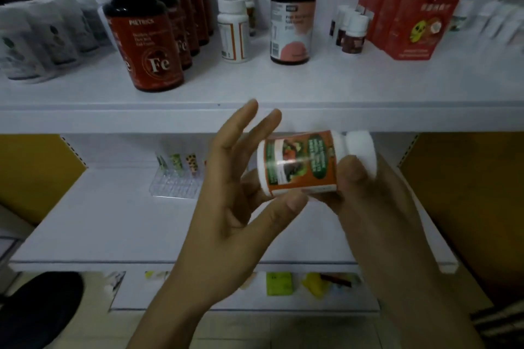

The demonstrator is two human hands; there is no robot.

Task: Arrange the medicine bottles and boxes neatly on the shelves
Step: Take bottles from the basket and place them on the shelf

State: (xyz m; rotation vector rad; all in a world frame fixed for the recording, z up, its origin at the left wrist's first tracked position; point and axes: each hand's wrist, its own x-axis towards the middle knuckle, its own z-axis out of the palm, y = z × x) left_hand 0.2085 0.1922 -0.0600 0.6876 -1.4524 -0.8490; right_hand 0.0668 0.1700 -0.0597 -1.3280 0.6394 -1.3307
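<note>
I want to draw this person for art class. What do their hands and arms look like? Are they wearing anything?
Both are bare. The left hand and right hand have no gloves, and I see no rings. The left forearm and right forearm show no sleeves, watch or bracelets. The thumbnails look short and unpainted.

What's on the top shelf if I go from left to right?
White pouches → row of red Fe bottles → small white bottle → dark bottle with pink label → little white-capped bottles → red boxes.
</note>
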